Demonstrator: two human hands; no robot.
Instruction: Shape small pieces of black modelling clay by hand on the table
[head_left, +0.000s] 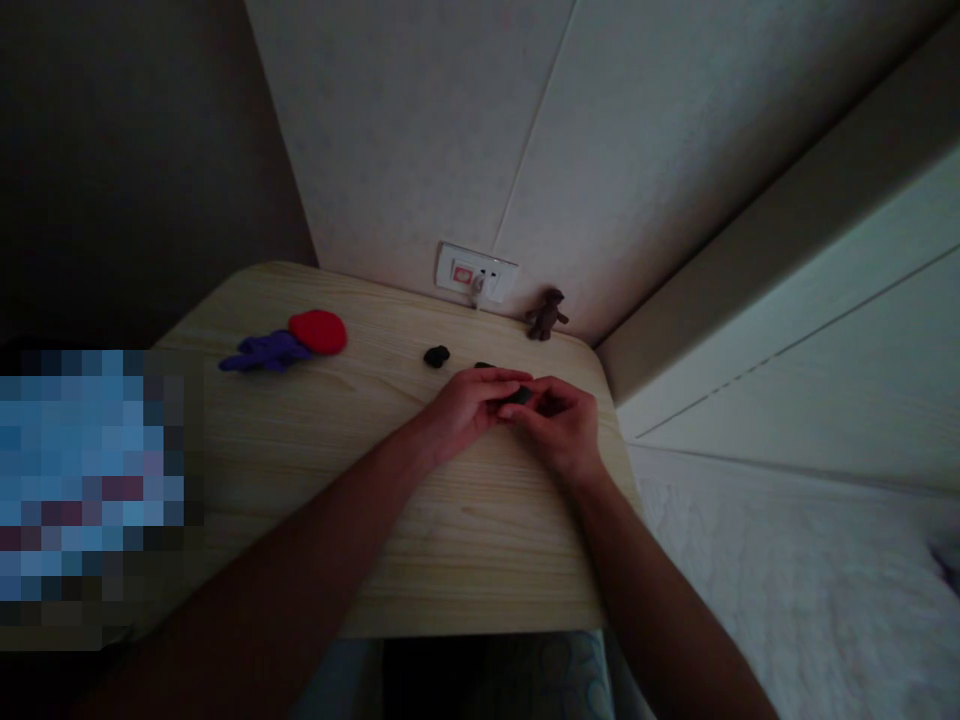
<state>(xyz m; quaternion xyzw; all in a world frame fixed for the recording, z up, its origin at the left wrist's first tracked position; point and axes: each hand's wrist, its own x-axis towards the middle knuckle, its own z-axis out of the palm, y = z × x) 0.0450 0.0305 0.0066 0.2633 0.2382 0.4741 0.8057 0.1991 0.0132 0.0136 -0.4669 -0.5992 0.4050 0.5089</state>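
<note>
Over the right half of the table, my left hand (472,405) and my right hand (562,415) meet. Between their fingertips is a small black piece of what looks like modelling clay (520,396). Both hands are closed on it, the thumbs and fingers pinching from either side and covering part of it. Just beyond my left fingers, the edge of another dark piece (484,366) shows, mostly hidden. A black lump (436,356) lies on the tabletop to the left of it. Near the wall stands a small brown figure (547,315) with arms and legs, apart from my hands.
On the left of the wooden table (420,560) lies a flat red disc (319,332) touching a lumpy purple piece (266,352). A wall socket (476,273) with a plug sits behind the table. A pixelated bright area (82,470) covers the left edge.
</note>
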